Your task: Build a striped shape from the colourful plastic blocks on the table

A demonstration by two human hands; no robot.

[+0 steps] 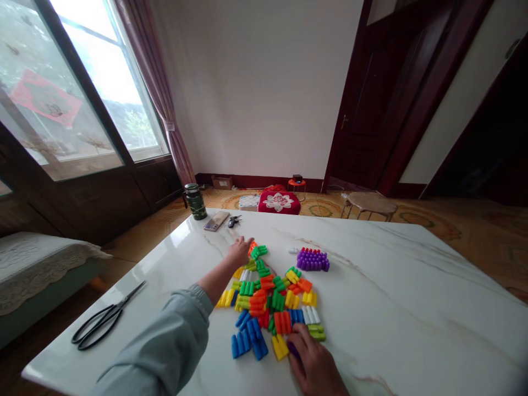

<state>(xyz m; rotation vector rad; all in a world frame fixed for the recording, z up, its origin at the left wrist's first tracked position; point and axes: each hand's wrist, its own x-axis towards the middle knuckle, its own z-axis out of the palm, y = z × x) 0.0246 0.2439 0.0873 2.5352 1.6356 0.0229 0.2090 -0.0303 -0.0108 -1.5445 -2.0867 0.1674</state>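
My left hand [240, 252] stretches to the far edge of a loose pile of plastic building blocks [246, 288], its fingers extended beside an orange block [252, 248]. Right of that block lies a green one [259, 252]. At the near edge, my right hand [315, 363] is closed around a purple block [293, 349], mostly covered by the fingers. A yellow block [280, 347] lies just left of it, and blue blocks [256, 339] lie farther left. Behind the pile sits a joined purple cluster [312, 260] with red pieces along its back and a white piece [293, 251] at its left end.
Black-handled scissors [109, 318] lie on the left of the white marble-patterned table [396, 308]. Near the far left corner are a dark green flask [195, 202], a phone [216, 221] and keys [234, 221]. A stool [368, 203] stands beyond the table.
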